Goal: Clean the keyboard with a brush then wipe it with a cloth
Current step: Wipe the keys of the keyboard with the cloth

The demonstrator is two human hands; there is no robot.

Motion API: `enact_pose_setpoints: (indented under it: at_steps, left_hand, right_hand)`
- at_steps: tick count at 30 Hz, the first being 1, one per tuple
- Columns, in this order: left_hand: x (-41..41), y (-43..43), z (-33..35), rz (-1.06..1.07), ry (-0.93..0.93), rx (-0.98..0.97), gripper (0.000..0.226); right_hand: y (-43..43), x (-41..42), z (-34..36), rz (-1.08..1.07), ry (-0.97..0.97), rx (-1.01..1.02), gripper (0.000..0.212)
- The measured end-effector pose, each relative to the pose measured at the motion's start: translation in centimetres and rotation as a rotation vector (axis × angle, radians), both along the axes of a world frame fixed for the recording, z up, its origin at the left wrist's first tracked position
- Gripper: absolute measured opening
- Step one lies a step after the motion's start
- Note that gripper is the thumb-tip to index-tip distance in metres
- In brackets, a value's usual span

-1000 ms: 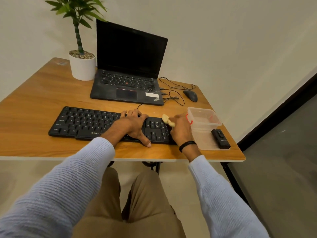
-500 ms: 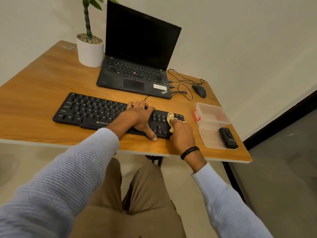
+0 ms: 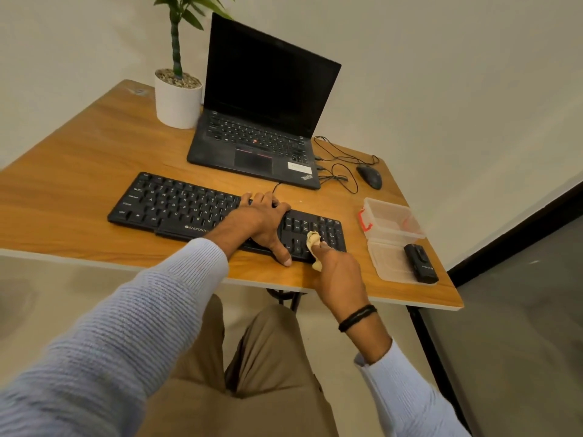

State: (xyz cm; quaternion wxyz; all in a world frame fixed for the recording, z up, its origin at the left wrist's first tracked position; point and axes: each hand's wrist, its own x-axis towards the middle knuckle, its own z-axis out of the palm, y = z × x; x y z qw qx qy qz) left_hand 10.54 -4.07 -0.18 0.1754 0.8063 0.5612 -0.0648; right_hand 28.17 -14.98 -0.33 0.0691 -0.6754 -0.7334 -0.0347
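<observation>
A black keyboard lies across the front of the wooden desk. My left hand rests flat on its right-of-centre keys, fingers spread, thumb over the near edge. My right hand grips a small bunched cream cloth and presses it on the keys at the keyboard's right end near the front edge. No brush is in view.
An open black laptop stands behind the keyboard, a white potted plant to its left. A black mouse with loose cable lies at the back right. A clear plastic box with its lid and a black device sits at the right edge.
My right hand has drawn the cloth from the keyboard's far right edge toward me over the keys to the near edge. My left hand stays put. My head has tilted down.
</observation>
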Motion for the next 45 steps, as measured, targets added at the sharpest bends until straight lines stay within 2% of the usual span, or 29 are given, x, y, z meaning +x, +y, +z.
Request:
enact_pose_setpoints:
  at_steps: [3, 5, 7, 9, 11, 15, 21, 24, 28, 32, 34, 36, 38, 40, 42, 45]
  left_hand:
    - [-0.1, 0.0, 0.0, 0.000, -0.004, 0.003, 0.137]
    - [-0.1, -0.1, 0.1, -0.003, -0.017, 0.001, 0.136]
    - [-0.2, -0.2, 0.1, -0.002, -0.028, -0.001, 0.135]
    - [-0.2, -0.2, 0.1, 0.002, -0.027, 0.002, 0.135]
    - [-0.2, -0.2, 0.2, 0.002, -0.023, 0.003, 0.134]
    - [-0.1, -0.4, 0.2, 0.008, -0.024, 0.011, 0.134]
    - [0.0, -0.4, 0.3, -0.002, -0.014, 0.012, 0.134]
    - [-0.2, -0.3, 0.3, 0.002, -0.009, 0.007, 0.134]
    - [-0.1, -0.3, 0.3, 0.004, -0.030, 0.006, 0.135]
    - [-0.1, -0.3, 0.3, 0.008, -0.023, 0.006, 0.135]
    - [-0.1, -0.3, 0.3, 0.002, -0.028, 0.007, 0.135]
    - [-0.2, -0.3, 0.1, 0.001, -0.039, 0.008, 0.135]
    - [-0.2, -0.3, 0.1, 0.003, -0.042, 0.005, 0.135]
    - [-0.2, -0.2, 0.2, 0.005, -0.040, 0.000, 0.136]
    - [-0.1, -0.2, 0.2, 0.005, -0.038, -0.004, 0.136]
    - [-0.2, -0.2, 0.2, 0.004, -0.029, -0.006, 0.136]
  right_hand:
    - [1.0, 1.0, 2.5, -0.066, 0.132, -0.070, 0.046]
    - [2.8, 1.8, 3.6, -0.163, 0.236, -0.004, 0.047]
    - [4.3, 1.7, 3.6, -0.183, 0.250, 0.048, 0.050]
    - [4.8, 0.7, 2.7, -0.091, 0.211, -0.011, 0.055]
    - [4.2, -0.2, 1.1, 0.002, 0.067, -0.070, 0.054]
    - [1.8, -0.1, 0.0, -0.007, -0.087, -0.012, 0.042]
    - [3.7, -1.4, 0.2, -0.156, -0.063, 0.003, 0.032]
    - [2.7, -1.1, -0.2, -0.091, -0.057, 0.023, 0.033]
    - [2.2, 0.1, -0.5, -0.086, 0.067, 0.049, 0.039]
    - [0.6, 0.9, -0.4, 0.055, 0.097, -0.002, 0.047]
    - [1.6, 2.6, 0.7, -0.002, 0.221, -0.043, 0.047]
    - [3.7, 4.7, 1.3, -0.127, 0.322, 0.065, 0.043]
    - [5.9, 6.1, 1.4, -0.259, 0.320, 0.206, 0.042]
    - [7.9, 6.5, 1.0, -0.301, 0.347, 0.230, 0.042]
    - [9.6, 5.9, 0.3, -0.228, 0.372, 0.152, 0.040]
    - [10.2, 4.1, -0.6, -0.029, 0.215, -0.003, 0.047]
